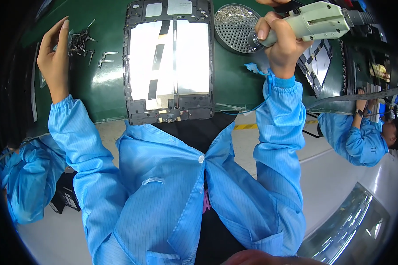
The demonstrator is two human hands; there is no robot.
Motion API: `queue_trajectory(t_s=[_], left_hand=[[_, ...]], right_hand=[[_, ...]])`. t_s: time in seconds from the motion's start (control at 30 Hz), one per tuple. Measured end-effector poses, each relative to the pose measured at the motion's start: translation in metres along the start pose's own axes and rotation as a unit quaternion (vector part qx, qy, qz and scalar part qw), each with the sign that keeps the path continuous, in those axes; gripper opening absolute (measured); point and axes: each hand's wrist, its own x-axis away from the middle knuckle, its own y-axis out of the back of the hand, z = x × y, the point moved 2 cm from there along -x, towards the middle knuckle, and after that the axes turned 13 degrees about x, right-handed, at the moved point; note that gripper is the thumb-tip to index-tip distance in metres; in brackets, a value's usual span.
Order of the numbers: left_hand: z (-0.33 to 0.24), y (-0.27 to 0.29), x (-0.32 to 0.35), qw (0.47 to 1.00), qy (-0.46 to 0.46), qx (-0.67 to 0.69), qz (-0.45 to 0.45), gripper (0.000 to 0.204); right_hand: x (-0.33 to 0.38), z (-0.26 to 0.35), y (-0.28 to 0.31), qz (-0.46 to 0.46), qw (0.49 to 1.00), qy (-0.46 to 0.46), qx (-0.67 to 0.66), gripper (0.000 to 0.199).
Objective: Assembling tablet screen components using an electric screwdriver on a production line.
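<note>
While the green worktable (pixel 106 81) forms the base surface, the tablet-like chassis (pixel 191 62) (ref. landmark) lies flat on it, silver plates & dk. strips facing up, near end at the table edge. A second panel (pixel 319 66), similar in type, lies well to R of chassis, partly hidden by the R hand. The pale-green power tool (pixel 316 22) is held R of chassis, w/ nose directed L toward it. The round perforated tray (pixel 234 37) sits just beside the chassis, upper R; tool nose is at the tray's R rim, cannot tell if touching. R hand (pixel 284 44), R of chassis: fingers clenched around the tool's front grip. L hand (pixel 55 59), well L of chassis: raised, fingers extended, tips close together; cannot tell if anything is pinched. Small metal parts (pixel 78 43) lie piled btwn L hand & chassis; loose brackets (pixel 105 58) lie nearer the chassis, same side. Smallest: tiny metal bits (pixel 234 12) in the tray's far portion, upper R of chassis.
</note>
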Motion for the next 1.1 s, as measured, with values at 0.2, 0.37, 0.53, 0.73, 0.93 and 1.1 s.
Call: queue_trajectory(t_s=[0.2,0.37,0.53,0.73,0.93,1.1], left_hand=[[0.003,0.0,-0.001,1.0,-0.014,-0.019,0.013,0.025],[0.006,0.003,-0.004,0.999,-0.024,-0.025,0.019,0.025],[-0.003,0.014,0.003,0.999,-0.042,-0.028,0.011,0.024],[-0.028,0.015,0.043,0.989,-0.1,-0.09,0.06,0.014],[-0.043,0.015,0.072,0.983,-0.007,-0.092,0.156,0.015],[-0.044,0.003,0.071,0.972,0.004,-0.131,0.196,0.017]], right_hand=[[-0.002,-0.009,0.005,0.04,0.989,0.107,0.091,0.007],[0.0,-0.005,0.001,0.006,0.996,0.061,0.063,0.013],[-0.003,-0.002,-0.007,0.014,0.987,0.074,0.141,0.015],[-0.009,0.013,-0.005,-0.036,0.995,0.012,0.094,0.016],[-0.009,0.015,-0.011,-0.017,0.998,-0.037,0.057,0.045],[-0.014,0.024,-0.012,-0.028,0.999,-0.002,0.045,0.045]])
